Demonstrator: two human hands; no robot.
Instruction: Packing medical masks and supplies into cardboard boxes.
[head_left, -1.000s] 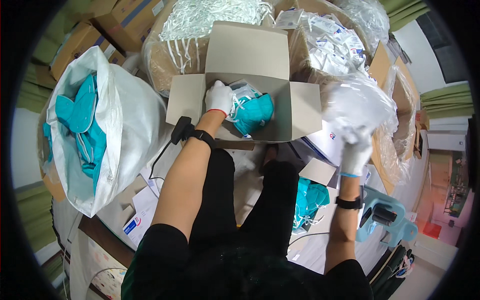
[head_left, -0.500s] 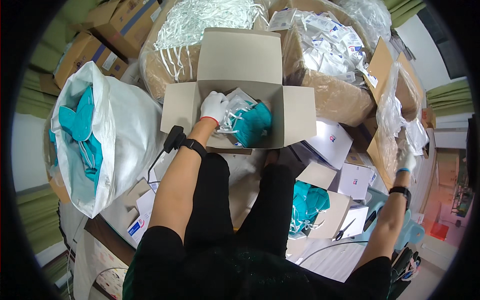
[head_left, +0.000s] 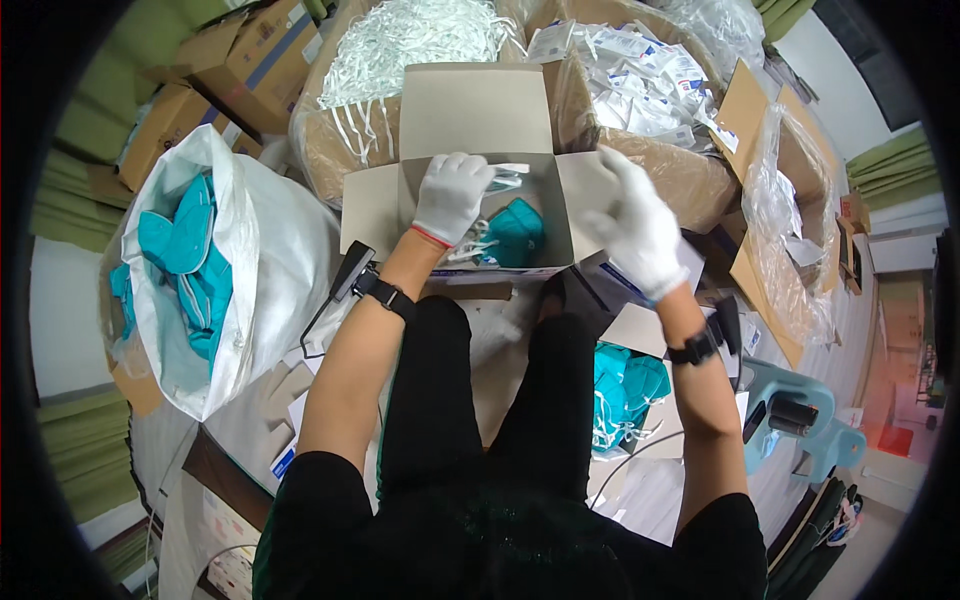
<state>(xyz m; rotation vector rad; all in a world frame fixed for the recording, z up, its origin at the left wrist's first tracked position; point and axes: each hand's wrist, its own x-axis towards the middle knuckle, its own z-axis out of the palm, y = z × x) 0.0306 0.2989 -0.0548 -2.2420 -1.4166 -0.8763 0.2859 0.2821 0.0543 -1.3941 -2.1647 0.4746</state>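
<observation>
A beige cardboard box with raised flaps stands in front of my knees. Inside it lies a teal face mask with white straps. My left hand, in a white glove with a red cuff, is closed above the box's left side. A pale, strap-like piece shows at its fingertips; the exact kind is unclear. My right hand, gloved in white and slightly blurred, hovers over the box's right flap. Its fingers are spread, and nothing shows in them.
A white sack of teal masks stands left. Behind the box are cartons of white straps and white packets. A plastic-lined carton stands right. Another small box holds teal masks, near a blue stool.
My right hand has come from the plastic-lined carton on the right to the box's right flap. My left hand has lifted slightly and moved right, with the pale piece at its fingertips.
</observation>
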